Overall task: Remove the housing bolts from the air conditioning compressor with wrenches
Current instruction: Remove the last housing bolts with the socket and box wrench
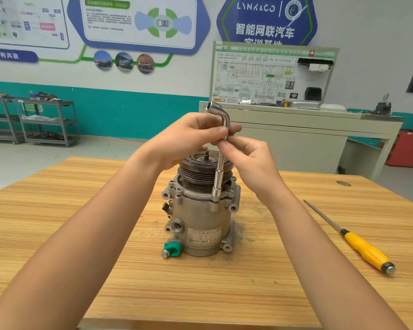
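1. While the compressor [200,222] stands upright mid-surface [81,222], the left hand [188,139] sits above its pulley [193,173], fingers curled round the wrench [218,177] bend.
2. Wrench long axis near vertical; lower socket sits on a front-right housing bolt, which is hidden.
3. Right hand [246,158] pinches the shaft just below the left; both equally near.
4. Screwdriver [365,251] lies well right, apart.

dull cast-metal compressor [198,225], glossy chrome wrench [219,177], striped wooden table [81,210], shiny yellow plastic screwdriver handle [365,250]
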The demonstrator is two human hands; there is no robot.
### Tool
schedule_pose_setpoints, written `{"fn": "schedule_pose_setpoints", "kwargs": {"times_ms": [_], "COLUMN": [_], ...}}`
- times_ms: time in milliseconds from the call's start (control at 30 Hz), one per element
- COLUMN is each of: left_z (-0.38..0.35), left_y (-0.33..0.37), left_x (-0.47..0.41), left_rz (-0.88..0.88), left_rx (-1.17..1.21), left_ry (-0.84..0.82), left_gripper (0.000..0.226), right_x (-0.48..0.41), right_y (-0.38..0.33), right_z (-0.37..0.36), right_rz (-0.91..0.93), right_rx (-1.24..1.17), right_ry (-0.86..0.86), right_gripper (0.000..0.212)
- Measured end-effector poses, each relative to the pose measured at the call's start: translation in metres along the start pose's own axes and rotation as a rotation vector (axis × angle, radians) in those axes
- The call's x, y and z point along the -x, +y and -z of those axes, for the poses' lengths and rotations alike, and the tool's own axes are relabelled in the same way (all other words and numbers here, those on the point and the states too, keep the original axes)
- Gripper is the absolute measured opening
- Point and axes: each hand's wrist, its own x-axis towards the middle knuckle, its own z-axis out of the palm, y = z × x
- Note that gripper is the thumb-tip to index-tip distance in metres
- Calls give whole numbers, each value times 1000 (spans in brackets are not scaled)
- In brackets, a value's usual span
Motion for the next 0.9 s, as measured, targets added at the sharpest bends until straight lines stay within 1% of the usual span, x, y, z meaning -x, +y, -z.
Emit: {"fn": "schedule_pose_setpoints", "kwargs": {"times_ms": [67, 167, 233, 267, 333, 400, 433, 500, 533, 600, 633, 700, 733, 800, 867, 900], "left_z": [1, -2, -6, -7, -6, -1, 1, 4, 3, 0, -2, -5, -6, -6, -6, -5], "left_y": [3, 1, -1, -2, 0, 2, 4, 3, 1, -2, -4, -8, -10, -10, -11, -11], "left_x": [1, 0, -1, -2, -2, -2, -1, -1, -1, -2, -4, -5, -5, -2, 2, 3], "left_rz": [-39, -45, -54, -60, -49, -4, 7, -5, -16, -27, -27, -36, -39, -59, -57, -52], "left_rx": [-31, -108, -164, -195, -234, -222, -200, -133, -108, -90, -91, -106, -116, -138, -126, -105], "left_ry": [60, 203, 257, 240, 107, -26, -51, -38, -14, 69, 114, 179, 179, 94, 7, -3], "left_gripper": [13, 5, 12, 15, 18, 17, 19, 20, 18, 11, 7, 17, 18, 12, 22, 24], "right_x": [1, 6, 9, 9, 7, 5, 5, 5, 5, 7, 8, 9, 8, 7, 6, 6], "right_y": [1, 7, 10, 11, 12, 12, 12, 11, 11, 11, 13, 16, 18, 19, 19, 17], "right_z": [0, -4, -7, -8, -8, -5, -4, -3, -4, -7, -9, -12, -12, -12, -10, -10], "right_rz": [-18, 25, 88, 116, 132, 83, 56, 25, 26, 54, 75, 106, 106, 87, 30, -6], "right_rx": [4, 139, 176, 163, 116, 68, 45, 31, 53, 142, 187, 191, 166, 152, 59, -4], "right_ry": [-25, 115, 184, 188, 149, 77, 39, -9, 4, 111, 175, 236, 225, 174, 105, 65], "right_gripper": [15, 4, 3, 1, 9, 16, 17, 15, 13, 3, 4, 7, 5, 11, 16, 18]}}
